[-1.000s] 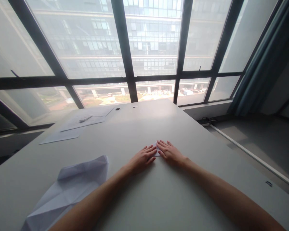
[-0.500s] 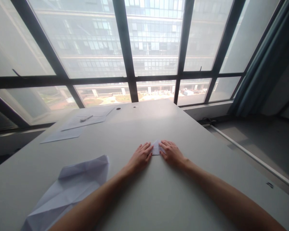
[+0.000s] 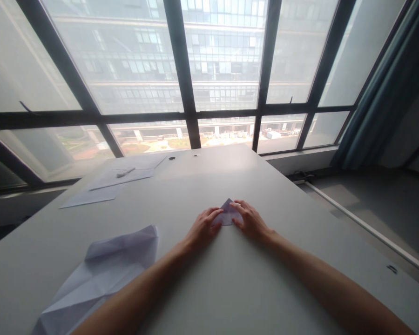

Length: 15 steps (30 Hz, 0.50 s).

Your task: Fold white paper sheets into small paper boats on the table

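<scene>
A small folded piece of white paper (image 3: 226, 215) lies on the grey table (image 3: 202, 288), its pointed tip lifted and aimed away from me. My left hand (image 3: 203, 226) pinches its left edge with thumb and fingers. My right hand (image 3: 249, 219) grips its right edge, fingers curled over the top of the fold. Both forearms stretch out across the table towards it.
A larger, creased and partly folded white sheet (image 3: 97, 274) lies at the near left. Flat sheets (image 3: 106, 186) with a white pen (image 3: 125, 172) on them lie at the far left. Two small holes (image 3: 172, 158) mark the table's far end, below the windows. The table's right edge (image 3: 335, 232) drops to the floor.
Both hands lay flat and pressed over the small paper; now they have parted a little, gripped its edges and raised its pointed tip off the table.
</scene>
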Available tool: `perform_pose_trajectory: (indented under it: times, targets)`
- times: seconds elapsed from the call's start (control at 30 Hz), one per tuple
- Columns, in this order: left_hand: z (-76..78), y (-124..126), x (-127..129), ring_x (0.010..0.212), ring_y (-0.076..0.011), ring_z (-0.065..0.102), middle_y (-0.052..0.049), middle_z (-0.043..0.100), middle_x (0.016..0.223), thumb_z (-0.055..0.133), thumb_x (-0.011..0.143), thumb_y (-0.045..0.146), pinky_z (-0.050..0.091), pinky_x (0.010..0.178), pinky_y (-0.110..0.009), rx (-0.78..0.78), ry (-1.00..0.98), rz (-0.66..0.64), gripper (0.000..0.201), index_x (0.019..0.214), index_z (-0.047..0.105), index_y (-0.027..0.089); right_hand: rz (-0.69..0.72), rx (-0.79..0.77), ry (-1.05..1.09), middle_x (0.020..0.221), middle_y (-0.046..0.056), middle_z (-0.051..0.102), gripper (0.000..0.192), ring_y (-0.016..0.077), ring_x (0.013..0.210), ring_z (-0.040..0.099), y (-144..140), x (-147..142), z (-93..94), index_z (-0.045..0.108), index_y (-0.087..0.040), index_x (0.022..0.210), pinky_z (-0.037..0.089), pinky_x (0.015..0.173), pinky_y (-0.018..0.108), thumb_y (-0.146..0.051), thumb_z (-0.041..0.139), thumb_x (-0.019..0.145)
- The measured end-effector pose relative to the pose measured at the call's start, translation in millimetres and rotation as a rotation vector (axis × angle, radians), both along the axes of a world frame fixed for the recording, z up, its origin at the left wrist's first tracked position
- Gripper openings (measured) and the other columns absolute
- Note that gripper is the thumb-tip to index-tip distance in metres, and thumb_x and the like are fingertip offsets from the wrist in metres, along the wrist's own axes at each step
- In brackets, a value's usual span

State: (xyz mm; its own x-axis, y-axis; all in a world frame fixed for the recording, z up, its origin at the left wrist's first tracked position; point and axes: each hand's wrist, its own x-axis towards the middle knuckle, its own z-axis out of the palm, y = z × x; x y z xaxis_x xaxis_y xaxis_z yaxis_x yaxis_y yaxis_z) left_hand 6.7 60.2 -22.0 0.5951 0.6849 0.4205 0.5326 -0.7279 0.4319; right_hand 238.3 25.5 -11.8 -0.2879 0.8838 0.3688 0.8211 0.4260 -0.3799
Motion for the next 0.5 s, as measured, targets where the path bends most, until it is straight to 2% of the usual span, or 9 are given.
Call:
perform_pose_trajectory:
  times: [0.1,0.3,0.5]
  targets:
    - [0.5,0.3,-0.6,0.120,-0.0269,0.056,-0.008,0.057,0.133,0.061,0.086,0.016,0.046,0.104,-0.043,-0.005,-0.017,-0.002,0.046,0.131,0.059,0.026,-0.037,0.009,0.009,0.139,0.010,0.052,0.056,0.0244,0.126,0.048,0.4,0.0,0.4,0.041,-0.022,0.145,0.038,0.106,0.034,-0.028,0.056,0.091]
    - [1.2,0.7,-1.5,0.118,-0.0271,0.057,-0.009,0.057,0.132,0.063,0.087,0.018,0.047,0.102,-0.043,-0.027,-0.064,-0.029,0.043,0.129,0.060,0.025,-0.181,-0.039,-0.024,0.127,0.014,0.060,0.055,0.0283,0.117,0.053,1.9,-1.0,-1.4,0.040,-0.019,0.145,0.039,0.100,0.038,-0.034,0.052,0.094]
    - [1.1,0.2,-2.3,0.121,-0.0275,0.055,-0.009,0.055,0.132,0.063,0.088,0.018,0.046,0.104,-0.045,-0.017,-0.050,-0.014,0.042,0.129,0.059,0.025,-0.217,-0.023,-0.027,0.123,0.014,0.064,0.041,0.0282,0.112,0.056,1.9,-1.1,-1.5,0.050,-0.019,0.131,0.038,0.096,0.039,-0.037,0.052,0.094]
